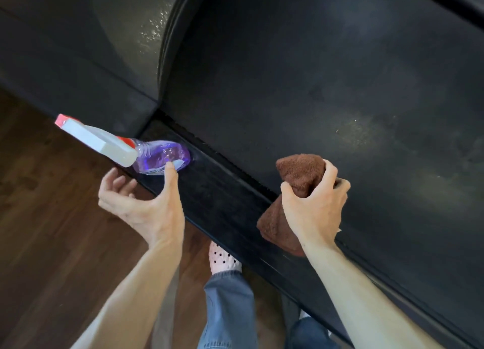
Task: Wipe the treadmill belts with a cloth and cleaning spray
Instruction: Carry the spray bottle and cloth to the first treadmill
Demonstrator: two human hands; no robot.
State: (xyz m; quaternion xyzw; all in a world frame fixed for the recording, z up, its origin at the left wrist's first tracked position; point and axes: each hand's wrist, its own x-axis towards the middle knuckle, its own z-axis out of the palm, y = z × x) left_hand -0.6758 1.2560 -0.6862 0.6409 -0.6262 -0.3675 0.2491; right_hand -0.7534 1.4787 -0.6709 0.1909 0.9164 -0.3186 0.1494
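On the treadmill's side rail (pixel 225 204) stands the spray bottle (pixel 157 156), the left hand (pixel 146 202) spread loose beside it, gripping nothing; the right hand (pixel 317 204) clutches the brown cloth (pixel 298 176) above the belt (pixel 340 92); droplets glisten there, so spraying looks done and wiping largely remains.

Gym: treadmill belt (pixel 327 86), wood floor (pixel 52 217)

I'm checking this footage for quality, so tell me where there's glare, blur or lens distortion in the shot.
Head view: wide-angle bending curves the black treadmill belt and its edges; glare speckles the wet patch at top and a dull sheen sits right of the brown terry cloth; the purple spray bottle with the white trigger is slightly motion-blurred; far corners fall dark.
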